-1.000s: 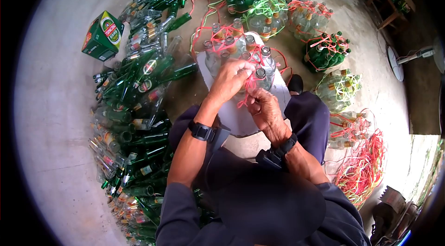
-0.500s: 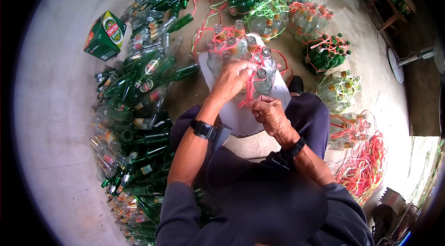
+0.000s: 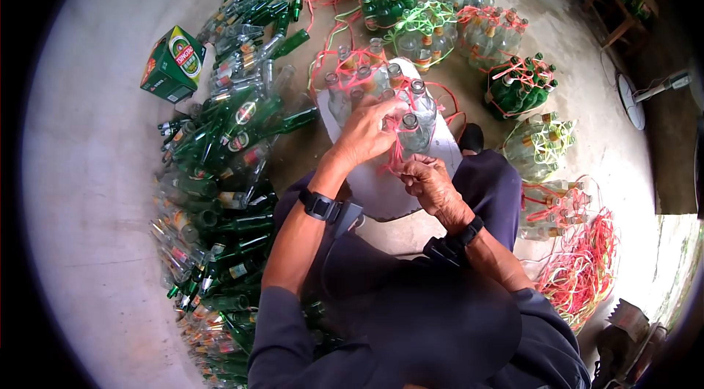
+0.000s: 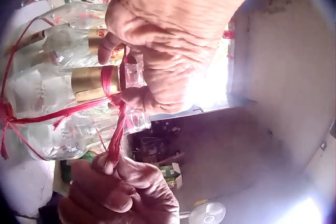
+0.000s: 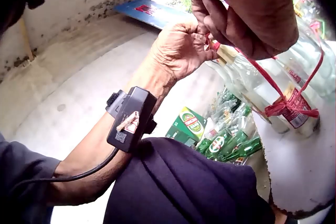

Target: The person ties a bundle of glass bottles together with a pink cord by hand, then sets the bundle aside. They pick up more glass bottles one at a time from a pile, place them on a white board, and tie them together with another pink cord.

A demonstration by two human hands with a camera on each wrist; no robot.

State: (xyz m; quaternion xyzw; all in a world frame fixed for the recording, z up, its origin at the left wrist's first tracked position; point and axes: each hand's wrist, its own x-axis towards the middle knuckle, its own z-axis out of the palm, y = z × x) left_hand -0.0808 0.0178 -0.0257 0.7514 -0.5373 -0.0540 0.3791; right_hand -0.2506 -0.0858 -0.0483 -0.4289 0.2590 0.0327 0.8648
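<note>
Fingers of the right hand (image 3: pixel 434 189) are pinching the twisted tail of a red strip (image 4: pixel 116 134); the left hand (image 3: pixel 369 129) is pinching the same strip, thumb and fingers curling close to a bottle neck. Clear bottles (image 3: pixel 418 138), with the strip crossing between their necks and round their bodies, are standing upright and close together on a white board (image 3: pixel 378 195); their wrapping is looking mostly done, and the fastening at the near neck is seemingly what is lacking; whether a knot is already sitting under the left fingers cannot be told. Farther out, beyond the board and to its right, bundles (image 3: pixel 522 88) are resting on the floor (image 3: pixel 463 85), already bound; to the left, many loose bottles (image 3: pixel 238 200) are lying unbound, so plenty is probably remaining; spare strips (image 3: pixel 583 268) are lying tangled.
</note>
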